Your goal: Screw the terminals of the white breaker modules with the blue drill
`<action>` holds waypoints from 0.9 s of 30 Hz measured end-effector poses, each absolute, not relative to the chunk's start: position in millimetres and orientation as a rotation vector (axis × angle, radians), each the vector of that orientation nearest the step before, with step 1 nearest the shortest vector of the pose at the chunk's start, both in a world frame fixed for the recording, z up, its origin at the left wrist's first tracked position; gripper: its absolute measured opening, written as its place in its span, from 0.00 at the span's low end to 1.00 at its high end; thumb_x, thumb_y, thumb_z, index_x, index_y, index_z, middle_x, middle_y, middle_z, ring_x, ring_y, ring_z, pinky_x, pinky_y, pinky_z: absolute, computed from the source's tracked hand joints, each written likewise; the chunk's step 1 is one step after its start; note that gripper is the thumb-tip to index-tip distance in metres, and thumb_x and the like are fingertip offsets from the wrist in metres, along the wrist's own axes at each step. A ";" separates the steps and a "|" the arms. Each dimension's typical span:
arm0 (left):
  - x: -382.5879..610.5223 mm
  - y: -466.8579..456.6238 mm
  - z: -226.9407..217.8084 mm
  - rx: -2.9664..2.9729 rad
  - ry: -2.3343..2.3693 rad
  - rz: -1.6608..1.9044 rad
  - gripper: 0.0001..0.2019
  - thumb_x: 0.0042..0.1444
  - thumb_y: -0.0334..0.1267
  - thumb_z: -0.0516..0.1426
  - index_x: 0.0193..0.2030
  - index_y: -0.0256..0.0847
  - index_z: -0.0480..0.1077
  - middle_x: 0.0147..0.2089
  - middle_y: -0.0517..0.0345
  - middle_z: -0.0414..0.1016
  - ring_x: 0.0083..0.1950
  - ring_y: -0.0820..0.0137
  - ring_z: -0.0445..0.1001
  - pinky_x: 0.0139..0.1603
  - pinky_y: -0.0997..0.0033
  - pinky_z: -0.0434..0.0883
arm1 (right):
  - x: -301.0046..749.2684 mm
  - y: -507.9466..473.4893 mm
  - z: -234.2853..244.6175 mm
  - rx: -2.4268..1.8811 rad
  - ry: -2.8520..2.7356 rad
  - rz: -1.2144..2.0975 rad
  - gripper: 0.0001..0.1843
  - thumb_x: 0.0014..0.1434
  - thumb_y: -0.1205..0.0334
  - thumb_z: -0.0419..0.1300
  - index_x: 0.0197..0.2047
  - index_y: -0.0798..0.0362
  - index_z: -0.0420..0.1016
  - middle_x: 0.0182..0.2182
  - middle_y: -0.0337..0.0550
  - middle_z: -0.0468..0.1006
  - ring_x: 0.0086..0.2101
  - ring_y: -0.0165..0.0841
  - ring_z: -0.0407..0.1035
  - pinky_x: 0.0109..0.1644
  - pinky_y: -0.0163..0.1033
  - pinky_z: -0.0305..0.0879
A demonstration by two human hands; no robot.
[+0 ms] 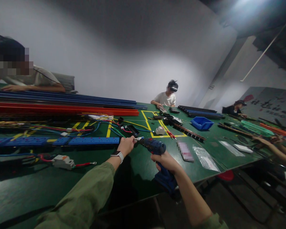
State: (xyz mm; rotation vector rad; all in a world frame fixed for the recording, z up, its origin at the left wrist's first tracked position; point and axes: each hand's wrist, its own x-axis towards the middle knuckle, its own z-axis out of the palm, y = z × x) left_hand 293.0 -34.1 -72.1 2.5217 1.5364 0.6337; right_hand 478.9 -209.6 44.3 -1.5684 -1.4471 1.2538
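The drill (pixel 155 146) looks plastic, the sleeve (pixel 85 190) matt cloth, the tabletop (pixel 28 194) glossy.

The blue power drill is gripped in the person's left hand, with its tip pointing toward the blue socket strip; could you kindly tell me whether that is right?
Not quite: the blue power drill is gripped in the right hand, not the left, as the head view shows. Its tip does point toward the blue socket strip.

Left arm (pixel 88 190) extended from near left, left grip (pixel 126 145) closed, fingers bent. Right arm (pixel 192 194) from near right, forearm angled far-left, right grip (pixel 166 161) curled closed. Grips near, not touching.
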 end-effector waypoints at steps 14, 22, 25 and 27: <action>293.0 -34.2 -70.0 2.504 1.537 0.630 0.13 0.68 0.44 0.48 0.45 0.41 0.69 0.40 0.49 0.80 0.45 0.61 0.77 0.53 0.61 0.57 | 477.1 -211.8 47.4 -1.595 -1.454 1.248 0.06 0.54 0.63 0.60 0.34 0.52 0.66 0.12 0.28 0.63 0.13 0.26 0.60 0.20 0.31 0.57; 292.0 -34.4 -69.9 2.511 1.520 0.642 0.13 0.68 0.45 0.47 0.46 0.41 0.69 0.40 0.49 0.80 0.45 0.61 0.77 0.52 0.61 0.57 | 479.7 -208.4 43.9 -1.564 -1.479 1.261 0.06 0.55 0.64 0.60 0.36 0.52 0.67 0.12 0.27 0.63 0.13 0.27 0.60 0.19 0.31 0.58; 291.7 -35.5 -68.6 2.501 1.530 0.623 0.14 0.69 0.45 0.47 0.45 0.41 0.69 0.40 0.48 0.80 0.46 0.61 0.77 0.52 0.61 0.57 | 482.1 -207.2 41.2 -1.560 -1.481 1.244 0.07 0.55 0.63 0.60 0.37 0.53 0.68 0.14 0.28 0.64 0.14 0.27 0.61 0.19 0.31 0.57; 291.8 -35.7 -68.0 2.495 1.536 0.611 0.14 0.69 0.45 0.47 0.45 0.41 0.69 0.40 0.47 0.80 0.46 0.60 0.78 0.52 0.61 0.57 | 483.2 -206.8 39.8 -1.549 -1.489 1.237 0.07 0.55 0.63 0.60 0.38 0.53 0.68 0.15 0.28 0.65 0.14 0.26 0.62 0.19 0.30 0.56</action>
